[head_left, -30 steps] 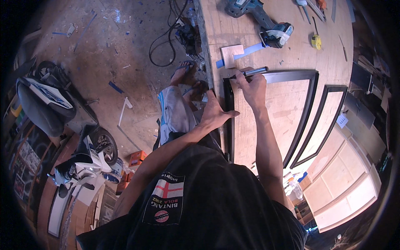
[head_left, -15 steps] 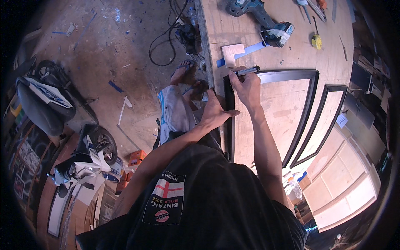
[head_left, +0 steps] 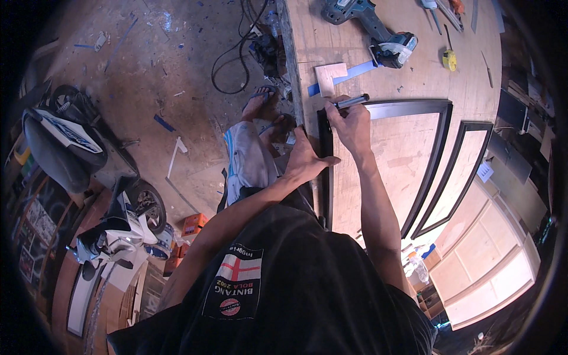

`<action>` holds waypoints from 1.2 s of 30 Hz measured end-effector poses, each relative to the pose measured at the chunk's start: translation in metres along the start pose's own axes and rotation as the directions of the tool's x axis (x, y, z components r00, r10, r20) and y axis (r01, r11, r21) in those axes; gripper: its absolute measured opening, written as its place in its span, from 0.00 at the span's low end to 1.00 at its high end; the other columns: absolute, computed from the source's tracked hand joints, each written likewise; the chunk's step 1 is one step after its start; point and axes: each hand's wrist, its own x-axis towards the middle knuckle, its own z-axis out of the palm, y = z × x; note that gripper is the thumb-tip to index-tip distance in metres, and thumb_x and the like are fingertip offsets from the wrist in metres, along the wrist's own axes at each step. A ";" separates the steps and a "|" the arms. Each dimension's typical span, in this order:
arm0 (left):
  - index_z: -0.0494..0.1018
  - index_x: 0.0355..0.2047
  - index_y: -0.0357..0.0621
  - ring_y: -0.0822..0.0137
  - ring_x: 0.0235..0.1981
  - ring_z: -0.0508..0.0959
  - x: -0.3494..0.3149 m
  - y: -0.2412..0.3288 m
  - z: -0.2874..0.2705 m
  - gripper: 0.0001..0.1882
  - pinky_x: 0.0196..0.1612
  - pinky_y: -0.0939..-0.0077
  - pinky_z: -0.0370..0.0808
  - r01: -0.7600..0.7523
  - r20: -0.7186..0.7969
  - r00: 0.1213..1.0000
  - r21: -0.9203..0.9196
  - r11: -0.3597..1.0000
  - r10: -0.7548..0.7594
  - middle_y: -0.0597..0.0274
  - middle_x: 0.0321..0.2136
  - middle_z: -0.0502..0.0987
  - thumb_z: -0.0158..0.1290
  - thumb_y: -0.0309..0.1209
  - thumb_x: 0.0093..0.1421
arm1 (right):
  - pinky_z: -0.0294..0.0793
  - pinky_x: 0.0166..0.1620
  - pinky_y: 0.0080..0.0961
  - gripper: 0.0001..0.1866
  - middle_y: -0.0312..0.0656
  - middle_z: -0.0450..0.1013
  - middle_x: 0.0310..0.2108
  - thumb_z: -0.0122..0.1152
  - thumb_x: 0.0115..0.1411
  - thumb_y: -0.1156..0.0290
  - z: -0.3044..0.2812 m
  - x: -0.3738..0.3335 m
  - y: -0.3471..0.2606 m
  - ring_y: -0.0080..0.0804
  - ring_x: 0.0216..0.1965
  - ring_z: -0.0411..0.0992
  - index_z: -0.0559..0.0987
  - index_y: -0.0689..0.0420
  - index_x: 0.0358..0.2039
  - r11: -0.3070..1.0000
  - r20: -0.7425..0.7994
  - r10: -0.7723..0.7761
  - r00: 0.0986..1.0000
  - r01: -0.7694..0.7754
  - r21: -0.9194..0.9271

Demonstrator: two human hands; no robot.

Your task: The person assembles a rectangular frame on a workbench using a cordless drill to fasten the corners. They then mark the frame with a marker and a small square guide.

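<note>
A black marker [head_left: 352, 101] sits in my right hand [head_left: 353, 125], its fingers closed around it. That hand bears on the near-left corner of a large black rectangular frame [head_left: 436, 145], which lies on the plywood table [head_left: 390, 165]. Lower down the same frame, my left hand [head_left: 306, 161] grips its left side bar. The left thumb reaches across the top of the bar and the forefinger stretches along its outer side; the other fingers are hidden. Just beyond my right hand lie a small pale wooden block [head_left: 326, 79] and a blue strip [head_left: 358, 70].
A cordless drill [head_left: 370, 26], a yellow tape measure [head_left: 449, 60] and thin tools lie on the table's far part. A narrower black frame [head_left: 457, 177] is to the right. A motorcycle [head_left: 65, 142] and a dark cable [head_left: 229, 65] are on the floor at left.
</note>
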 end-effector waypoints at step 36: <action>0.54 0.62 0.21 0.50 0.61 0.74 0.027 -0.007 -0.014 0.52 0.67 0.65 0.64 0.038 0.376 0.926 -0.017 0.999 -0.029 0.39 0.56 0.76 0.75 0.39 0.50 | 0.74 0.28 0.25 0.13 0.40 0.76 0.22 0.63 0.67 0.65 -0.006 -0.073 -0.012 0.24 0.22 0.75 0.81 0.64 0.34 0.963 -0.350 0.201 0.915 -0.119 0.241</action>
